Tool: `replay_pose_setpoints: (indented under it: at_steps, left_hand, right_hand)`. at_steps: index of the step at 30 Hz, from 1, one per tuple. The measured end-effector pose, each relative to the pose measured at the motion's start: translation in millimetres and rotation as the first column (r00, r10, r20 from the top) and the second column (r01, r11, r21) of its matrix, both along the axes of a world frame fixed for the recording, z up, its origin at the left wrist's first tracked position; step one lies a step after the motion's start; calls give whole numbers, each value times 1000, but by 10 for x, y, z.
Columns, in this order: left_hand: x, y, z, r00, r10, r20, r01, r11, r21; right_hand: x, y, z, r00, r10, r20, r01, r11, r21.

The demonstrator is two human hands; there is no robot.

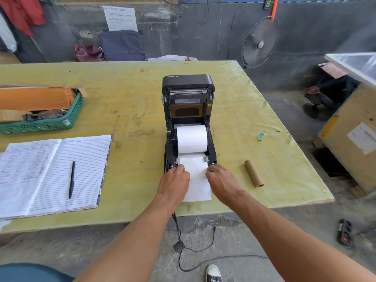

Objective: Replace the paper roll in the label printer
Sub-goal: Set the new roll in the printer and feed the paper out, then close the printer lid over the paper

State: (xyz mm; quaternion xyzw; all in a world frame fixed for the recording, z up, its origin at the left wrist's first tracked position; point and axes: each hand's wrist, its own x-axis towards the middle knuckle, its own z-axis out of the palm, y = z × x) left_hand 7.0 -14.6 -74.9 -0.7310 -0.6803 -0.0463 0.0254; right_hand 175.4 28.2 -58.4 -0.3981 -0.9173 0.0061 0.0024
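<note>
A black label printer [188, 92] stands on the yellow-green table with its lid tilted up and back. A full white paper roll [192, 138] lies in its bay. The roll's loose end [198, 180] runs forward under the two grey guides and out over the table. My left hand [175, 183] pinches the left edge of this paper strip at the printer's front. My right hand [220, 181] pinches its right edge. An empty brown cardboard core [254, 173] lies on the table to the right of the printer.
An open lined notebook [53, 176] with a black pen [71, 179] lies at the left. A green basket [43, 121] of envelopes sits behind it. The printer's cable [183, 249] hangs off the table's front edge [126, 218]. A fan [260, 42] and boxes [350, 137] stand to the right.
</note>
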Motion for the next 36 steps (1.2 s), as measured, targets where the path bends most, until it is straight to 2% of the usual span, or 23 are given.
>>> replay_pose_setpoints:
  at_steps: [9,14,19,24,26,29,33,36]
  left_hand:
    - [-153,3,47,975,29,218,-23,999,-31]
    - [-264,184,432,913,110,393,-147,987,65]
    - [-412,665,1146,739,302,602,-475,868,147]
    - [-469,1198,1655,465,493,735,-664,744,-79]
    - [-481,1337,1759,361,488,795,-637,751,-171]
    - [-462,1477,1773,266,429,863,-553,801,-227]
    - [-463,1566,1690,129,414,901,-446,836,-320]
    - [-428,1596,1639,95,404,910,-411,848,-334]
  right_hand:
    - [-46,-68,119,978,-179,-105,164,978,-132]
    - [-148,232,490,909,-349,-227,327,936,-127]
    - [-261,837,968,769,-461,-443,445,883,-147]
    - [-368,1281,1496,578,-604,-549,468,796,-384]
    - [-413,1432,1620,507,-652,-564,424,758,-496]
    - [-450,1606,1689,458,-690,-560,329,717,-614]
    - [-480,1693,1652,476,-717,-509,229,660,-716]
    - [-513,1745,1577,494,-719,-489,149,624,-767]
